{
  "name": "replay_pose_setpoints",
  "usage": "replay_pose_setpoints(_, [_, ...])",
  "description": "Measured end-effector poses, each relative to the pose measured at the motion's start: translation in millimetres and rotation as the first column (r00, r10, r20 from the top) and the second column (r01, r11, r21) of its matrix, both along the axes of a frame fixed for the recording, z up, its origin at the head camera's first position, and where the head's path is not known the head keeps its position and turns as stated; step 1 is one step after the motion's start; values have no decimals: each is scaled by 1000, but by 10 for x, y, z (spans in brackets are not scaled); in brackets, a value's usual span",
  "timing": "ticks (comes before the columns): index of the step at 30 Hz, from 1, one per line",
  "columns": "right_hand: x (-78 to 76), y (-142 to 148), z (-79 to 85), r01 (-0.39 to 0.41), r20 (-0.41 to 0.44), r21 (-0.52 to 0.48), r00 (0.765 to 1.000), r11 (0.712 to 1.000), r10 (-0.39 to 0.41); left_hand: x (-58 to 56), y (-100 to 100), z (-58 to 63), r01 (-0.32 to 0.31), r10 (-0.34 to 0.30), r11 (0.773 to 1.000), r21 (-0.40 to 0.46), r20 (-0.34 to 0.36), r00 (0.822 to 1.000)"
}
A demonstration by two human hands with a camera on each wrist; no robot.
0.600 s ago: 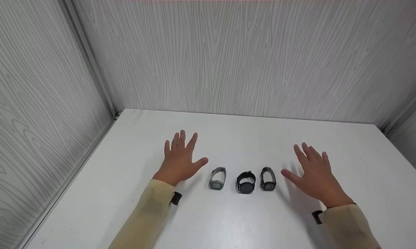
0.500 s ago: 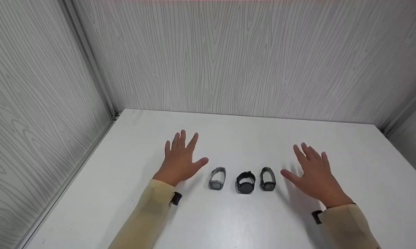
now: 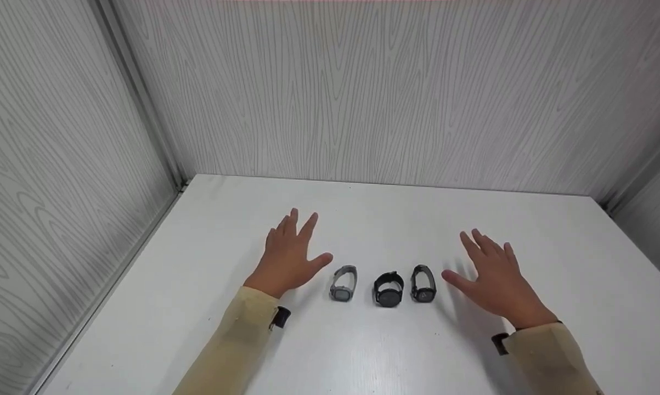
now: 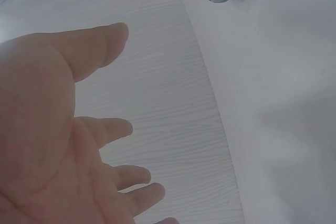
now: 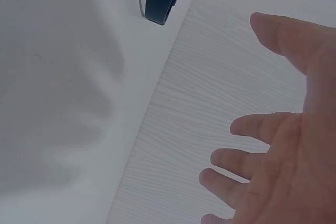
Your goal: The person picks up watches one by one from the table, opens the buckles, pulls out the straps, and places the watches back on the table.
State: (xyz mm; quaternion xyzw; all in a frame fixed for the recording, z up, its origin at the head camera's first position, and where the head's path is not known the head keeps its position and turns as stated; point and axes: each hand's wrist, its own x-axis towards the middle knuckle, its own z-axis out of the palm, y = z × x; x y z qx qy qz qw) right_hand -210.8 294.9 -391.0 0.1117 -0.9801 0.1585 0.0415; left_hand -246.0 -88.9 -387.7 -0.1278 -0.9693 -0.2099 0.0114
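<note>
Left fingers (image 3: 309,226) and right fingers (image 3: 470,247) shifted slightly inward, loosely spread, three watches (image 3: 389,298) lying between them

The flat white table (image 3: 362,351) looks smooth and a bit shiny. The tall pale-grey wall (image 3: 330,99) has wood-like lines — it looks dull — and the black, round-faced watch (image 3: 388,298) has a smooth front.

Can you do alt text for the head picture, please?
A left hand and right hand, both empty, hover either side of a grey watch, a round black watch and a slimmer dark watch on a white table.
</note>
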Motion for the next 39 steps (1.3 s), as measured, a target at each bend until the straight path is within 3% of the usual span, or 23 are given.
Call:
replay_pose_setpoints(8, [0,-12,3,-11,11,-13,1000,1000,11,43,52,44,12,-13,998,66,20,1000])
replay_pose_setpoints(15, [-17,-4,22,-18,31,-15,999,1000,18,55,141,20,38,-38,999,34,22,999])
replay_pose_setpoints(21, [-12,3,28,-17,27,-23,999,1000,18,26,218,-65,54,-54,999,8,56,997])
replay_pose_setpoints(30, [-12,-66,-30,-42,47,-34,998,999,43,57,247,-169,13,-12,999,42,-25,1000])
replay_pose_setpoints(39, [15,1,5,-47,41,-27,998,999,48,12,312,-270,-16,16,1000,11,16,1000])
